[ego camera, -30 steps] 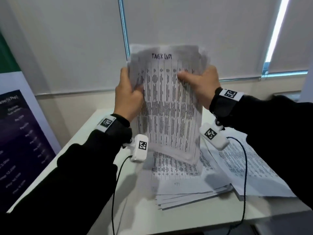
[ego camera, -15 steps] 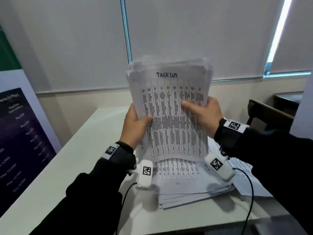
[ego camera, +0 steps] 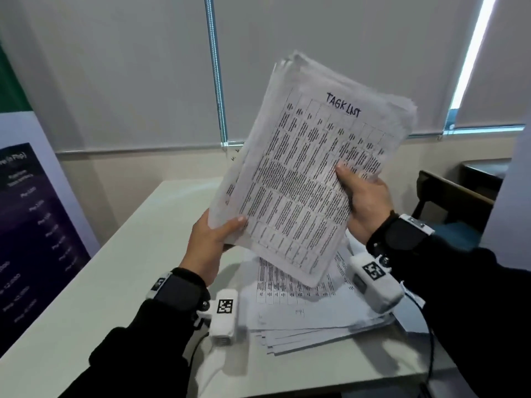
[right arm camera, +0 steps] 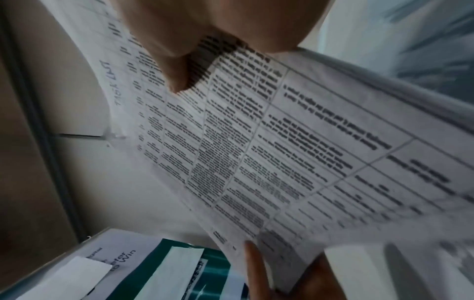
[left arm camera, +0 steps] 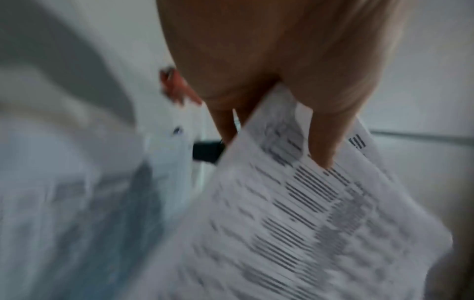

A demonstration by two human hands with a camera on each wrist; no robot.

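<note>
I hold a thick stack of printed sheets (ego camera: 310,173) in the air above the table, tilted to the right, with "TASK LIST" handwritten on the top page. My left hand (ego camera: 214,242) grips its lower left corner, thumb on the front. My right hand (ego camera: 363,196) grips the right edge, thumb pressed on the printed table. The left wrist view shows the stack (left arm camera: 307,213) pinched between thumb and fingers, blurred. In the right wrist view my thumb lies on the stack (right arm camera: 256,152), and a left fingertip (right arm camera: 252,253) touches its far corner.
A second, fanned pile of printed sheets (ego camera: 310,311) lies on the white table (ego camera: 120,277) under the held stack. A dark poster board (ego camera: 31,225) leans at the left. A chair (ego camera: 454,202) stands at the right. Closed window blinds fill the wall behind.
The stack stood upright with its lower edge near the pile on the table; now it is lifted and tilted to the right. My left hand has slid down to its lower left corner.
</note>
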